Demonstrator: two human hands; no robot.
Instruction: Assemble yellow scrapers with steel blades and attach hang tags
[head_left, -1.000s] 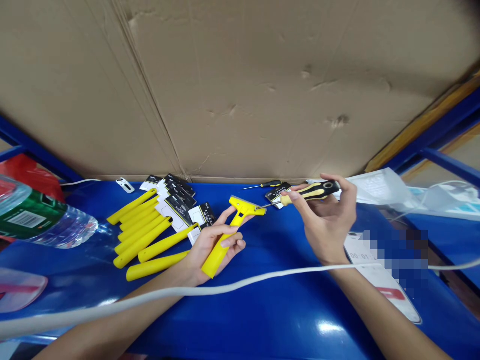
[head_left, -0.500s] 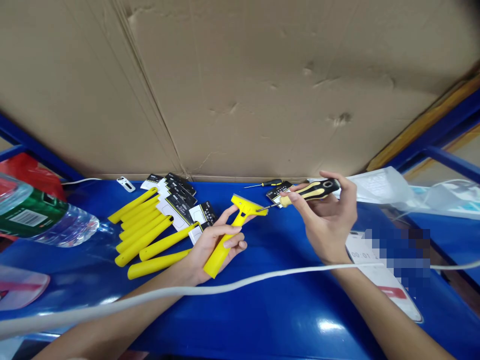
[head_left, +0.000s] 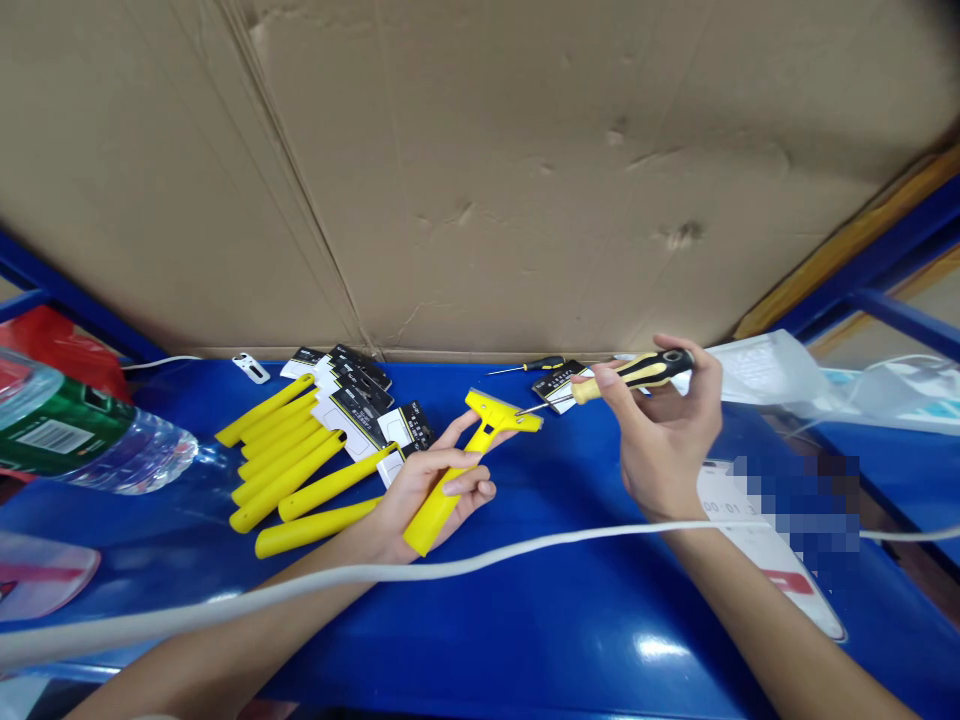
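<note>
My left hand [head_left: 435,490] is closed around the handle of a yellow scraper [head_left: 491,415], whose wide head points up and away from me. In my right hand [head_left: 671,440] is a screwdriver [head_left: 634,372] with a black and cream handle. Its thin shaft slants down to the left, and the tip meets the right part of the scraper head, at or very near a small screw. Left of my left hand lie several yellow handles [head_left: 289,480] in a row, beside several black and white packaging cards [head_left: 352,410].
A second screwdriver [head_left: 544,365] and another card [head_left: 559,385] lie by the cardboard wall [head_left: 480,180]. A water bottle [head_left: 82,430] intrudes at left. A white cable [head_left: 450,572] crosses over my forearms. A phone [head_left: 765,550] lies right on the blue shelf [head_left: 510,630].
My right hand and the screwdriver have shifted slightly right, and the scraper head has tilted a little to the right. Both hands keep their holds.
</note>
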